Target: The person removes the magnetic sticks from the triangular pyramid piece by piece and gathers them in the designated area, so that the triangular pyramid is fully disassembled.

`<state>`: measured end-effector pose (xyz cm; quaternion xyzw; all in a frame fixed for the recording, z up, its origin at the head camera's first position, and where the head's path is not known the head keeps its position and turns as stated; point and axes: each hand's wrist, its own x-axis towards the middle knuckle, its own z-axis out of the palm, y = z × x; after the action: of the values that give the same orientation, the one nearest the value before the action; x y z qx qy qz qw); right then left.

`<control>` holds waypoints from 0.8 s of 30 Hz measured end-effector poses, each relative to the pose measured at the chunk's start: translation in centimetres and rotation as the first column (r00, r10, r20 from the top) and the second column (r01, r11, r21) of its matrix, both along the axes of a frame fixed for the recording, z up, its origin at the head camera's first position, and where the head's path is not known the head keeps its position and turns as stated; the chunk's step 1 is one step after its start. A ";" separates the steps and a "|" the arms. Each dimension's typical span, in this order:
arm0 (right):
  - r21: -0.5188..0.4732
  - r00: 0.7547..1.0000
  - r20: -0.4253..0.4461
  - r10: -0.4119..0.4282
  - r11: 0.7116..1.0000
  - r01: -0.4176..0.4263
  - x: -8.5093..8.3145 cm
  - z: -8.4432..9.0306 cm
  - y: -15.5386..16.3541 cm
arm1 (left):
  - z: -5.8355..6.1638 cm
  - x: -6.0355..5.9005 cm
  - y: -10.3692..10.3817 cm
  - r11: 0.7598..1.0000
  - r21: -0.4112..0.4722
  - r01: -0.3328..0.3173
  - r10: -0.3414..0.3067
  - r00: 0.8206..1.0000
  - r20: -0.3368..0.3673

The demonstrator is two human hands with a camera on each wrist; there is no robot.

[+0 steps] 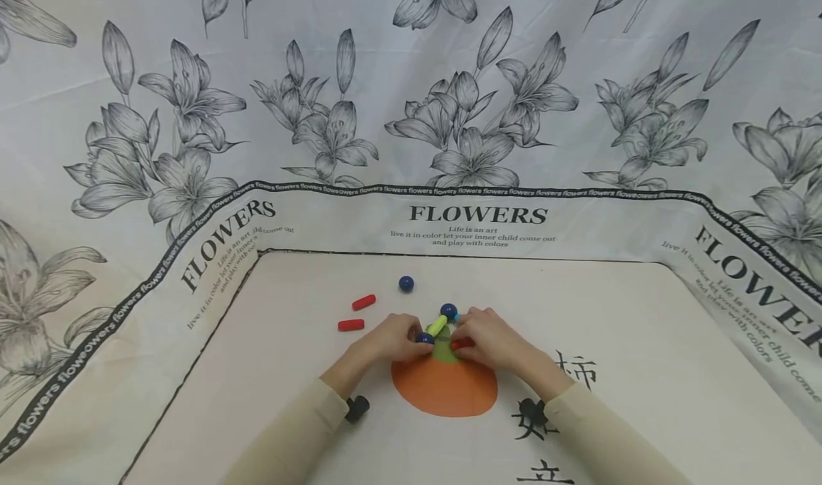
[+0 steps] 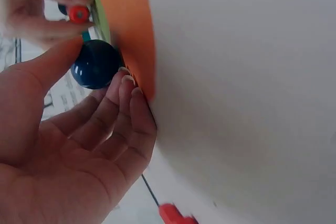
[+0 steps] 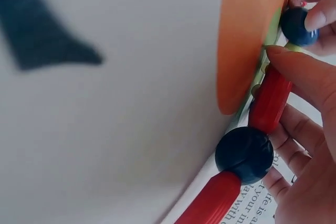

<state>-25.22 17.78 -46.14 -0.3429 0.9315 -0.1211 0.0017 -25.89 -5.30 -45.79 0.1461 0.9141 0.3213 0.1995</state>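
Head view: both hands meet over the printed orange disc point(image 1: 444, 389) on a smooth floral cloth point(image 1: 411, 114). The left hand point(image 1: 393, 337) pinches a glossy blue ball point(image 1: 424, 338) joined to a yellow-green rod point(image 1: 438, 325); the right hand point(image 1: 491, 338) pinches a red ribbed rod point(image 1: 462, 343). Two loose red rods point(image 1: 357, 313) and a loose ball point(image 1: 406, 283) lie to the left, well apart.

Left wrist view: thumb and curled fingertips point(image 2: 128, 85) pinch the round ball point(image 2: 95, 64).

Right wrist view: fingers point(image 3: 302, 74) close round the ribbed red rod point(image 3: 270, 99), which joins a dark ball point(image 3: 244, 154).

The cloth point(image 1: 642, 207) reads "FLOWERS", "Life is an art", "play with colors"; black Chinese characters below.
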 end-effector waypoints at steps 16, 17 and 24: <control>-0.057 0.998 0.062 -0.011 0.998 0.014 -0.1 0.2 0.5 | -0.6 -1.6 -2.5 0.998 0.020 0.061 -0.061 0.998 -0.029; -0.060 0.998 0.066 -0.007 0.998 0.011 -0.2 0.2 0.5 | -0.5 -1.6 -2.5 0.998 0.020 0.064 -0.063 0.998 -0.029; -0.101 0.993 0.114 0.028 0.995 -0.016 -1.1 0.7 -0.1 | -0.9 -1.7 -2.6 0.996 0.024 0.084 -0.084 0.996 -0.029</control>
<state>-26.28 17.72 -45.40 -0.3452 0.9188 -0.1872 0.0398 -27.63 -7.95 -46.74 0.1915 0.9057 0.3222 0.1981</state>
